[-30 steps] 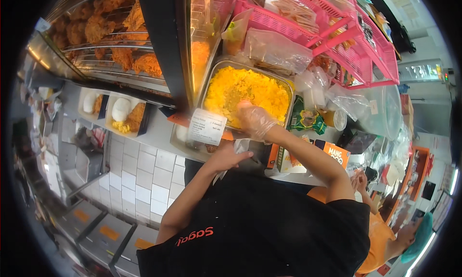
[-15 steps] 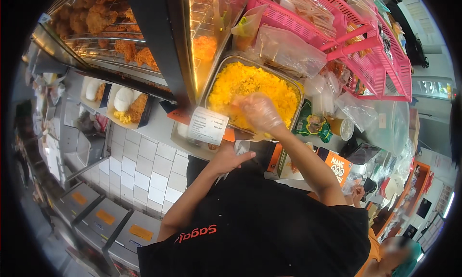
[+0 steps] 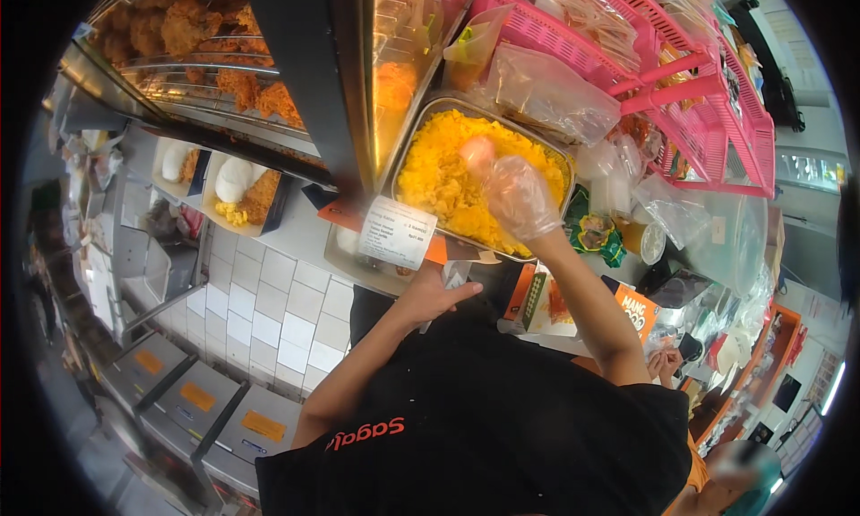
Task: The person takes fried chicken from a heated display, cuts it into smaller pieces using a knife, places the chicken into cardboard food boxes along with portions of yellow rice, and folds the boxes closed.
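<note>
My right hand (image 3: pixel 523 199), in a clear plastic glove, is over a metal tray (image 3: pixel 417 115) filled with yellow crumbly food (image 3: pixel 439 171) that looks like scrambled egg. Its fingers look curled. A small pinkish shape (image 3: pixel 477 151) shows beside them; I cannot make out what it is. At the tray's near left, my bare left hand (image 3: pixel 434 294) grips the edge of an open paper food box (image 3: pixel 358 270) with an orange flap. A printed white slip (image 3: pixel 397 233) covers part of the box. Some white food shows inside it.
Two filled boxes (image 3: pixel 242 193) with rice and fried chicken stand at the left. A heated display case (image 3: pixel 313 68) of fried chicken rises behind. Pink baskets (image 3: pixel 708 113), plastic bags (image 3: pixel 555 90) and a green packet (image 3: pixel 593 234) crowd the right. A co-worker's hands (image 3: pixel 665 364) show at lower right.
My right hand has moved right across the tray, away from the slip. The pinkish shape now shows more clearly over the yellow food. My left hand keeps its grip on the box.
</note>
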Tool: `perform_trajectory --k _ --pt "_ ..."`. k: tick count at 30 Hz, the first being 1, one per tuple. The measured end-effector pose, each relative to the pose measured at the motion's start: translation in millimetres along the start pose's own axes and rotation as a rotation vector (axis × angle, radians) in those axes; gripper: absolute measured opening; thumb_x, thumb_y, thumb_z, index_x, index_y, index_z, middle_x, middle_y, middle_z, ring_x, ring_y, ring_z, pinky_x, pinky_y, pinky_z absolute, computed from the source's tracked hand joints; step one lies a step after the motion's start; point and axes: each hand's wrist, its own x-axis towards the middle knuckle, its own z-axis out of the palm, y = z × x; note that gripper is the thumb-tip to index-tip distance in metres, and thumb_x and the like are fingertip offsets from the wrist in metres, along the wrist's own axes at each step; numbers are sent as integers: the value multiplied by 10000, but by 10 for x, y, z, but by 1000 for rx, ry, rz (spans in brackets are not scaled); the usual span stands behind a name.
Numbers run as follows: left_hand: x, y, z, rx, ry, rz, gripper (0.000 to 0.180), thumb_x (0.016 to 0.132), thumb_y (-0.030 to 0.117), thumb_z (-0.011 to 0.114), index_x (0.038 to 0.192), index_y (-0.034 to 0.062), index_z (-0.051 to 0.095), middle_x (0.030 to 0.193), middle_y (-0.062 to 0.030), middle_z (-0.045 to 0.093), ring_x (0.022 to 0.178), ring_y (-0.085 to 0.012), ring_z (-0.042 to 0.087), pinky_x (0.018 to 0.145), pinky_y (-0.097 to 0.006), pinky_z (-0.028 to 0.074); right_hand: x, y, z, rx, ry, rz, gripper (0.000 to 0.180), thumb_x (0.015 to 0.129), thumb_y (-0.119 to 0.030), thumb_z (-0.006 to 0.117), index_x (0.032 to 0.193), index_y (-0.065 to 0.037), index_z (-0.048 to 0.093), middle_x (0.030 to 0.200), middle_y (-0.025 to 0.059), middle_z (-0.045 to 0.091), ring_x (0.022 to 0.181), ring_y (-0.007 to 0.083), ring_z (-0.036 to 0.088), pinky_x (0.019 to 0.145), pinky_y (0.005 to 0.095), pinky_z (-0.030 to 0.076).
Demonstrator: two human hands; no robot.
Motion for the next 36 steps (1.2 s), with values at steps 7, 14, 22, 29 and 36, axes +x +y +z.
perform_trajectory --k 7,14,22,29,36 --pt "143 -257 -48 35 -47 -98 584 803 341 767 1189 -27 529 918 -96 609 651 -133 597 524 -258 513 -73 -422 123 102 -179 -322 120 730 -121 594 845 -100 617 760 97 591 744 282 613 704 372 514" --pt "77 6 -24 106 -11 -49 603 776 304 792 1249 34 534 1062 -96 566 711 -136 603 524 -256 519 101 51 170 666 -584 192 252 821 -229 562 991 -116 709 886 119 704 816 263 658 747 375 510" --pt "59 47 -63 204 -15 102 599 793 348 775 1160 -44 509 844 -104 560 577 -151 582 494 -283 494 -82 617 254 969 -382 267 332 951 -310 577 1018 -3 683 944 66 709 822 147 631 708 275 500" --pt "10 107 -139 297 -152 -20 708 773 401 777 1290 10 491 1048 -158 574 738 -206 629 600 -319 536 -24 514 -75 1017 -175 550 240 942 -200 548 1003 -13 686 980 76 699 880 180 639 802 312 497" --pt "-132 -90 -261 455 -298 245 798 759 425 772 1369 10 467 1229 -200 605 1107 -309 596 944 -369 454 -206 642 522 1070 -59 467 253 979 -194 524 960 11 672 943 101 702 835 185 643 782 309 515"
